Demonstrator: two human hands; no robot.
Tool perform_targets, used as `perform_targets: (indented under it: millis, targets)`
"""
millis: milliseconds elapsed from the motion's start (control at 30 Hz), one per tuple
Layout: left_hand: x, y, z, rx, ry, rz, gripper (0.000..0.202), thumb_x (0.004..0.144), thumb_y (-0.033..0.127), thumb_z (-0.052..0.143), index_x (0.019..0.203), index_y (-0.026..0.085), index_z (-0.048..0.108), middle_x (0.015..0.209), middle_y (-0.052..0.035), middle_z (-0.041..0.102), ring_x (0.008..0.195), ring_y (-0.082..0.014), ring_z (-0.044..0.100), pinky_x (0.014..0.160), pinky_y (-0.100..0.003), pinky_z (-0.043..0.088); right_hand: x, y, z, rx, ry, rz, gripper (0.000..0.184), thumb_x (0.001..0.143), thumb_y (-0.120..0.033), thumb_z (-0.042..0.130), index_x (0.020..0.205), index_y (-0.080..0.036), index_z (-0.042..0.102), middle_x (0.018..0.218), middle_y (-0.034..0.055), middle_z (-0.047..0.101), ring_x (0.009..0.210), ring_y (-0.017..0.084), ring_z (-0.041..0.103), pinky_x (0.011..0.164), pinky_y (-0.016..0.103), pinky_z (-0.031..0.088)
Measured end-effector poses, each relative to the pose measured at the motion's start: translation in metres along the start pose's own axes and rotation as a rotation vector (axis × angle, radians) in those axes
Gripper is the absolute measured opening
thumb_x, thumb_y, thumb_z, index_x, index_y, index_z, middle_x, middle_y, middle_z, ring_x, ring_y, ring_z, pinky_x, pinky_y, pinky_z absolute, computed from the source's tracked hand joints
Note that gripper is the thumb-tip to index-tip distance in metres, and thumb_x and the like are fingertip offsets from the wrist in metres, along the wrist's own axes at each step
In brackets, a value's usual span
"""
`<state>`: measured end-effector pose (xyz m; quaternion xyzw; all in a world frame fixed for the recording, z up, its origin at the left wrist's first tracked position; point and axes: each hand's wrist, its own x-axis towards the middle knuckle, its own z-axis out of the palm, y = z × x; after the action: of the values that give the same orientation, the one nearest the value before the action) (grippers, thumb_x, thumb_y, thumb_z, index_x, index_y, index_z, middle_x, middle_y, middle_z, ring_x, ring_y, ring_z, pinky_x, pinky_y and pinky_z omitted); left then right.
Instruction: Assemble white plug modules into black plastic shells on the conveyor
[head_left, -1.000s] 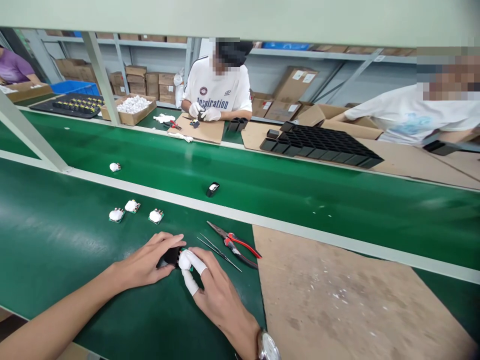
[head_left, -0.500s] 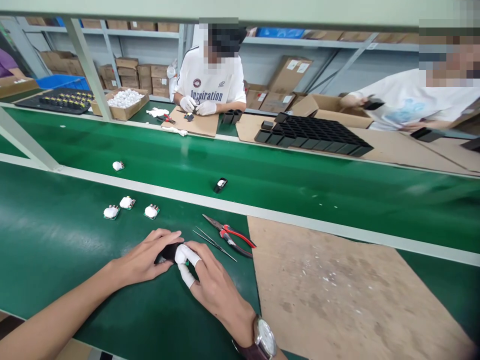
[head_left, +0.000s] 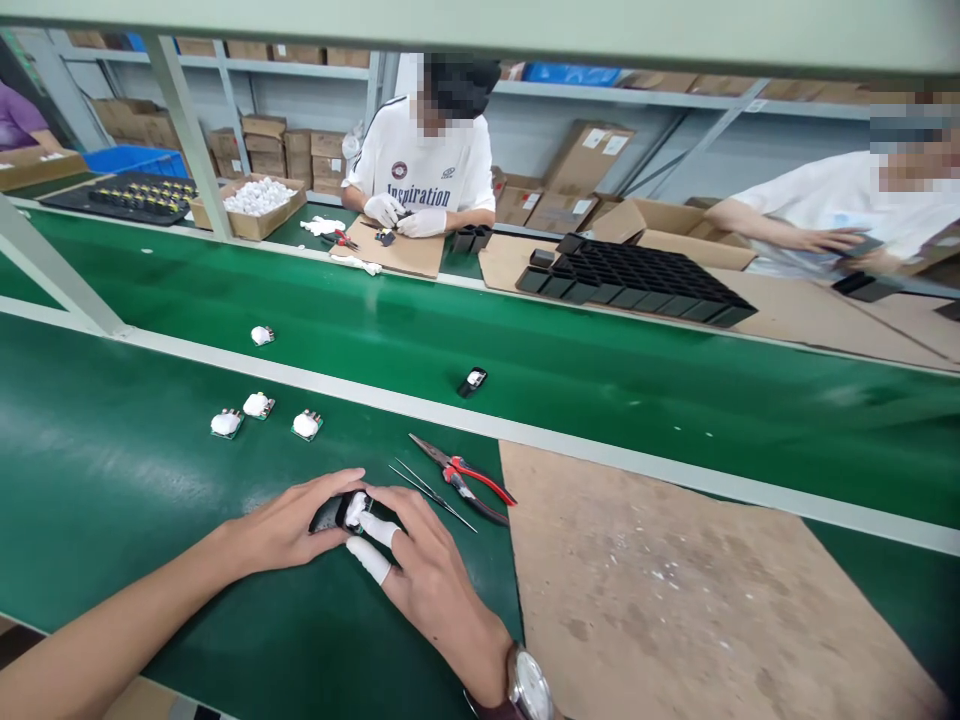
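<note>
Both my hands meet on a small black housing [head_left: 330,514] that rests on the green bench surface. My left hand [head_left: 289,525] grips it from the left, fingers curled round it. My right hand [head_left: 420,570] pinches its right end, with white finger cots on two fingers and a watch on the wrist. Three small white-topped boards [head_left: 259,405] lie in a row just beyond my hands. Tweezers [head_left: 431,492] and red-handled pliers [head_left: 465,480] lie to the right of my hands.
A brown cardboard sheet [head_left: 675,600] covers the bench at right. On the conveyor belt ride a black part [head_left: 472,381] and a white-topped part [head_left: 262,335]. Across the belt, two people work beside a black compartment tray [head_left: 637,282] and cardboard boxes.
The black part and the white-topped part on the belt have travelled to the right. My hands stay on the black housing, with the right fingers shifted slightly on it.
</note>
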<state>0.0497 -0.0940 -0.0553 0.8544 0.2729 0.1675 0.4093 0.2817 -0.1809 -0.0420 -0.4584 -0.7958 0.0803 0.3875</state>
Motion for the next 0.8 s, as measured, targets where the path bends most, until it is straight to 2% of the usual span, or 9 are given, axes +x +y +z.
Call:
perform_targets:
  millis: [133, 267, 300, 367, 433, 533, 633, 700, 800]
  targets:
    - [0.000, -0.001, 0.000, -0.034, -0.013, -0.009, 0.075, 0.102, 0.024, 0.062, 0.166, 0.036, 0.025, 0.160, -0.0080, 0.054, 0.142, -0.0261, 0.059, 0.117, -0.046, 0.052, 0.007, -0.003, 0.003, -0.047, -0.072, 0.007, 0.030, 0.100, -0.018, 0.065, 0.130, -0.021, 0.063, 0.140, 0.0172, 0.063, 0.128, 0.032, 0.063, 0.101, 0.054, 0.063]
    - [0.003, 0.010, -0.013, -0.011, -0.063, 0.001, 0.090, 0.098, 0.019, 0.064, 0.170, 0.035, 0.012, 0.159, -0.0099, 0.056, 0.144, -0.0274, 0.058, 0.118, -0.048, 0.051, 0.007, 0.000, 0.008, 0.026, -0.015, -0.003, 0.031, 0.101, -0.016, 0.063, 0.131, -0.022, 0.063, 0.145, 0.0168, 0.061, 0.138, 0.031, 0.059, 0.108, 0.051, 0.061]
    - [0.006, 0.013, -0.019, -0.002, -0.091, 0.030, 0.090, 0.097, 0.017, 0.064, 0.170, 0.034, 0.014, 0.156, -0.0097, 0.059, 0.143, -0.0268, 0.059, 0.118, -0.047, 0.051, 0.006, 0.002, 0.009, 0.045, 0.000, -0.014, 0.032, 0.101, -0.015, 0.062, 0.132, -0.023, 0.062, 0.145, 0.0157, 0.061, 0.137, 0.030, 0.060, 0.107, 0.050, 0.061]
    - [0.015, 0.017, -0.038, 0.049, -0.108, 0.078, 0.077, 0.098, 0.018, 0.062, 0.166, 0.033, 0.031, 0.151, -0.0079, 0.064, 0.138, -0.0248, 0.063, 0.116, -0.044, 0.053, 0.002, 0.006, 0.011, 0.058, 0.021, -0.025, 0.033, 0.102, -0.015, 0.060, 0.133, -0.025, 0.061, 0.141, 0.0143, 0.063, 0.132, 0.028, 0.064, 0.104, 0.047, 0.063]
    - [0.031, 0.013, -0.064, 0.178, -0.029, 0.079, 0.056, 0.100, 0.023, 0.060, 0.154, 0.030, 0.051, 0.148, -0.0068, 0.066, 0.135, -0.0244, 0.065, 0.116, -0.044, 0.053, -0.001, 0.009, 0.013, 0.041, 0.040, -0.021, 0.030, 0.103, -0.017, 0.058, 0.133, -0.025, 0.059, 0.132, 0.0134, 0.067, 0.120, 0.026, 0.070, 0.097, 0.044, 0.065]
    - [0.065, -0.011, -0.108, 0.446, 0.230, -0.035, 0.042, 0.097, 0.035, 0.064, 0.137, 0.024, 0.068, 0.147, -0.0097, 0.066, 0.140, -0.0296, 0.059, 0.123, -0.050, 0.044, -0.005, 0.011, 0.015, -0.013, 0.064, -0.001, 0.033, 0.105, -0.021, 0.056, 0.138, -0.022, 0.055, 0.120, 0.0131, 0.067, 0.104, 0.025, 0.071, 0.087, 0.041, 0.067]
    - [0.101, -0.047, -0.140, 0.516, 0.369, -0.156, 0.049, 0.093, 0.032, 0.063, 0.138, 0.013, 0.066, 0.148, -0.0187, 0.064, 0.147, -0.0379, 0.049, 0.125, -0.061, 0.035, -0.007, 0.010, 0.016, -0.055, 0.051, 0.005, 0.035, 0.105, -0.021, 0.055, 0.140, -0.019, 0.054, 0.114, 0.0129, 0.064, 0.098, 0.025, 0.069, 0.082, 0.042, 0.066]
    - [0.121, -0.066, -0.151, 0.525, 0.411, -0.211, 0.051, 0.090, 0.031, 0.065, 0.135, 0.009, 0.067, 0.144, -0.0229, 0.065, 0.146, -0.0420, 0.049, 0.121, -0.063, 0.039, -0.007, 0.009, 0.016, -0.065, 0.037, 0.003, 0.029, 0.104, -0.019, 0.055, 0.133, -0.019, 0.059, 0.113, 0.0124, 0.063, 0.096, 0.025, 0.068, 0.081, 0.041, 0.066]
    - [0.140, -0.078, -0.151, 0.534, 0.434, -0.239, 0.037, 0.087, 0.027, 0.065, 0.120, 0.011, 0.074, 0.130, -0.0213, 0.073, 0.134, -0.0416, 0.060, 0.116, -0.061, 0.045, -0.008, 0.008, 0.015, -0.081, 0.052, -0.019, 0.027, 0.103, -0.015, 0.055, 0.129, -0.019, 0.062, 0.122, 0.0143, 0.062, 0.104, 0.024, 0.068, 0.086, 0.039, 0.065]
